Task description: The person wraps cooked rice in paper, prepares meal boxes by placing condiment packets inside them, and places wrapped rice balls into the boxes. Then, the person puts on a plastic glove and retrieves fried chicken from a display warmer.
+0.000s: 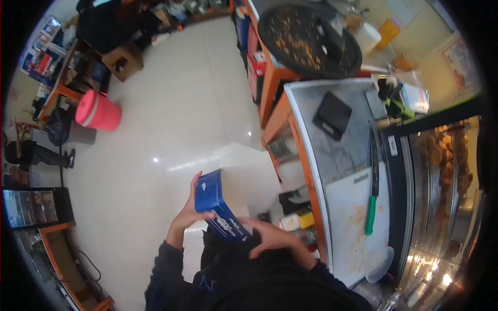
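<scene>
A blue cardboard box (208, 189) with white lettering is held in front of my body, tilted. My left hand (188, 213) grips its left side, with the thumb across the printed face. At the lower right end of the box, my right hand (272, 237) has its fingers against the edge and its thumb apart, lower down. What is inside the box cannot be seen.
On the counter to the right lie a white cutting board (347, 215), a green-handled knife (371, 210) and a black device (332, 115). A large black pan (290, 44) stands behind. A lit food display case (423, 207) borders the counter. A pink cooler (98, 110) stands on the floor, left.
</scene>
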Demonstrator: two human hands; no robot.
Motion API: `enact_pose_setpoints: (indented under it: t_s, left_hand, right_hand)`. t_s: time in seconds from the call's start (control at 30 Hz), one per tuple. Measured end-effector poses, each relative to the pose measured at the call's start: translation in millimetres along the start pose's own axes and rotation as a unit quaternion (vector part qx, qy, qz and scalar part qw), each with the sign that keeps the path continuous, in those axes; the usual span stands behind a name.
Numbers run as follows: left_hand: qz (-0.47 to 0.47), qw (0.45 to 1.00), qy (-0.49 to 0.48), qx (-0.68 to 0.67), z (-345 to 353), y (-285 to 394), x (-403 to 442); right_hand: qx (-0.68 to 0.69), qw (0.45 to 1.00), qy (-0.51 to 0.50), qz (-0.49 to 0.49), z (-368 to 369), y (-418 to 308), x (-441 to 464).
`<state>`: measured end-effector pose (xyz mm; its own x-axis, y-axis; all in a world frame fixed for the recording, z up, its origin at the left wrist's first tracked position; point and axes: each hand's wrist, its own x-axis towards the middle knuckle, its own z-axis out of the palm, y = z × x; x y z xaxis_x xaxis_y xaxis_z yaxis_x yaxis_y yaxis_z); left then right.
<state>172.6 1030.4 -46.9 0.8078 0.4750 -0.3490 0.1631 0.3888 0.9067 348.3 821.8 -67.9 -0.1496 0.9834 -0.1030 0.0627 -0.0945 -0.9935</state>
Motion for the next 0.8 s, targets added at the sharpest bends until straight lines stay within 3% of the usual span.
enact_pose_setpoints:
  t_s: [0.07, 0.17, 0.2, 0.3, 0.33, 0.4, 0.47, 0.57, 0.6, 0.67, 0.7, 0.73, 0.77, 0.8]
  left_hand:
    - [0.14, 0.973, 0.039, 0.179, 7, 51, 1]
    - [0.248, 0.864, 0.032, 0.437, -6, 93, 25]
    - [0.272, 0.868, 0.048, 0.412, -15, 93, 41]
    - [0.211, 0.729, 0.172, 0.628, -34, 151, 74]
    - [0.253, 0.744, 0.185, 0.591, -43, 167, 88]
    - [0.218, 0.752, 0.148, 0.604, -54, 203, 117]
    - [0.221, 0.735, 0.157, 0.621, -63, 225, 164]
    - [0.322, 0.744, 0.137, 0.57, -84, 241, 241]
    - [0.358, 0.733, 0.128, 0.563, -88, 253, 267]
    - [0.364, 0.714, 0.113, 0.587, -97, 286, 319]
    - [0.364, 0.705, 0.108, 0.599, -103, 299, 345]
    - [0.377, 0.698, 0.121, 0.597, -117, 306, 376]
    - [0.397, 0.771, 0.128, 0.482, -129, 308, 411]
    - [0.415, 0.782, 0.145, 0.441, -135, 323, 432]
  right_hand:
    - [0.305, 0.947, -0.056, -0.084, -45, -23, 43]
    - [0.427, 0.903, -0.025, 0.045, -80, -63, 120]
    - [0.347, 0.931, 0.013, 0.11, -85, -88, 149]
    - [0.311, 0.945, 0.097, 0.041, -102, -117, 234]
    - [0.228, 0.96, 0.16, 0.006, -109, -120, 262]
    - [0.091, 0.977, 0.194, -0.012, -126, -145, 297]
    - [-0.074, 0.956, 0.281, -0.051, -147, -157, 327]
    - [-0.065, 0.953, 0.293, -0.048, -206, -179, 361]
    - [-0.06, 0.942, 0.315, -0.098, -230, -177, 372]
    - [-0.085, 0.904, 0.405, -0.108, -286, -182, 382]
    - [-0.094, 0.868, 0.485, -0.059, -320, -209, 378]
    - [0.122, 0.867, 0.477, -0.075, -357, -226, 373]
    - [0.194, 0.829, 0.501, -0.157, -389, -240, 372]
    - [0.118, 0.832, 0.499, -0.212, -428, -248, 370]
